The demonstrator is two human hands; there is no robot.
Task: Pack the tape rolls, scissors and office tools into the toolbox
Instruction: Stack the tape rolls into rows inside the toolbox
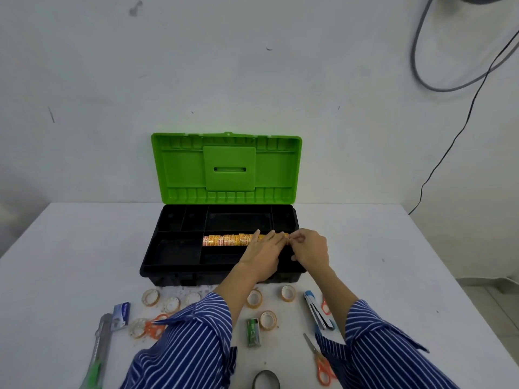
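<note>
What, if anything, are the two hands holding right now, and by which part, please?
The right hand pinches the right end of the row of tape rolls in the toolbox. The left hand rests flat on that row, gripping nothing.

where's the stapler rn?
Head view: the stapler lies on the table in front of the toolbox's right end, just left of the right sleeve.

The toolbox point(179, 248) has a black body and a bright green lid point(227, 167). The tape rolls in it point(224, 240) are orange and yellow, patterned. The sleeves point(191, 341) are blue with thin white stripes. Two scissors point(320, 360) point(154, 327) have orange handles. The stapler point(318, 310) is blue and white; the bench point(70, 248) is white.
</note>
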